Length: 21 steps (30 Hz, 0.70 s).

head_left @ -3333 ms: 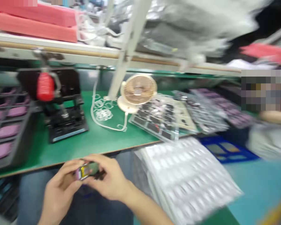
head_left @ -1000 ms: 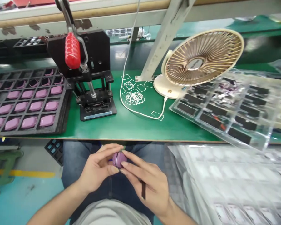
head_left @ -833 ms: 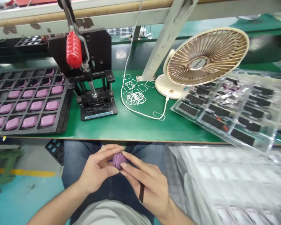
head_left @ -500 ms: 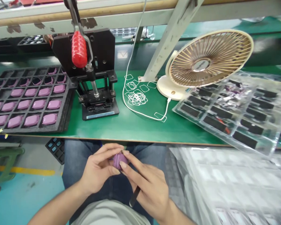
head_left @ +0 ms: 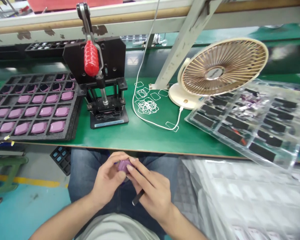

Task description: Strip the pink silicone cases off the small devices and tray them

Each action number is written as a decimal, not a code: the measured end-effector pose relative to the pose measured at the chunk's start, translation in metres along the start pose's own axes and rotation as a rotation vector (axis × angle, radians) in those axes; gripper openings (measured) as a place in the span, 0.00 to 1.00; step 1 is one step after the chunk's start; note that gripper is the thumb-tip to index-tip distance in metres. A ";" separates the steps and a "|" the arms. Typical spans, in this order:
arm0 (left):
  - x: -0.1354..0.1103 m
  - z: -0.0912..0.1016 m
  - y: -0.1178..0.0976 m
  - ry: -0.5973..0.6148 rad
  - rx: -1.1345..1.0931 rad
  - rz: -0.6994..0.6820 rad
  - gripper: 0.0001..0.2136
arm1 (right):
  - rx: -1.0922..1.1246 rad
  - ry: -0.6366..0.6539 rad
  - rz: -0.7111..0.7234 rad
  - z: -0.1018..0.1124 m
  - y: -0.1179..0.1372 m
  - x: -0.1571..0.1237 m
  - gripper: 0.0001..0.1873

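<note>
I have the left hand (head_left: 106, 181) and right hand (head_left: 152, 190) closed on a small purple moulded piece (head_left: 123, 165), pinched steadily between the fingertips above the jeans (head_left: 83, 170), just below the bench edge (head_left: 150, 148). The right also tucks a slim black tool (head_left: 138, 197) clear of the piece.

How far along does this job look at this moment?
Looks done: the near rows of the black foam tray hold closed mauve pieces. In hand: the left hand and right hand grip one mauve rounded piece, with a dark slim tool tucked in the right fingers. Apparently left: the tray's far rows show darker, open-looking pieces, and the clear tray holds black pads. Exact counts are unclear.
</note>
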<state>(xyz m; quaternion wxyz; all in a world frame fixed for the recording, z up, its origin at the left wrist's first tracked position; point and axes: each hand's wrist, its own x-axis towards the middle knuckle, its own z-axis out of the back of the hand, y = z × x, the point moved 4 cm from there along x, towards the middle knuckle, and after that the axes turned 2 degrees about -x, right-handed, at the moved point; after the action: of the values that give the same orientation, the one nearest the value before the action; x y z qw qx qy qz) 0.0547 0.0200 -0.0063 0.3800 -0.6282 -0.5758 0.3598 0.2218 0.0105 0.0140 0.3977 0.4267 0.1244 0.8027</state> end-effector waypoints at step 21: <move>0.010 0.008 -0.044 0.123 0.717 -0.505 0.26 | 0.930 0.437 -0.700 -0.016 -0.019 0.034 0.23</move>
<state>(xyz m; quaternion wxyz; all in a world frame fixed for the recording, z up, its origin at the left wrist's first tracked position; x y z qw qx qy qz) 0.0287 0.0321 0.0298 0.6835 -0.3165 -0.5263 0.3947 0.2084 0.0503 0.0142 0.3753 0.3150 0.6721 0.5552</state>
